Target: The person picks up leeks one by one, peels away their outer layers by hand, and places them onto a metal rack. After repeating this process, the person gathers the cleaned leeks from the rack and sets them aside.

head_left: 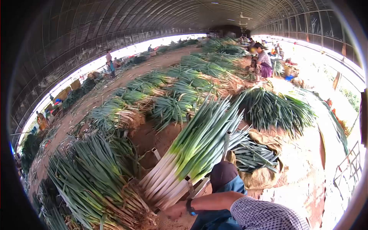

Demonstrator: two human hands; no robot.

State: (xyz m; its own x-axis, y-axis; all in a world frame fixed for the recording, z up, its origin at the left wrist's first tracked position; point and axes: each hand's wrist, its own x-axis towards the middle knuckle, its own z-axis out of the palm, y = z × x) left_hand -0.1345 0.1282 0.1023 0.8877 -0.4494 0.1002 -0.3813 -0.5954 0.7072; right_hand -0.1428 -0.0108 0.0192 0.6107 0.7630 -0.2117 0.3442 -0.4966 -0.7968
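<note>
My right hand (173,211) reaches in from the lower right, with a dark band on the wrist and a checkered sleeve above it. It is beside the white root ends of a bundle of long green onions (180,165), which leans in a metal frame (226,145). Its fingers are blurred, so their grip cannot be made out. A large pile of untrimmed green onions (92,180) with brown roots lies just left of it. My left hand is not in view.
Near my knee (224,176) is a sack (262,178) of green leaves. Behind it lies another onion pile (272,109). More bundles (172,109) cover the dirt floor. A person (262,63) sits at the upper right; another person (110,63) stands at the far left.
</note>
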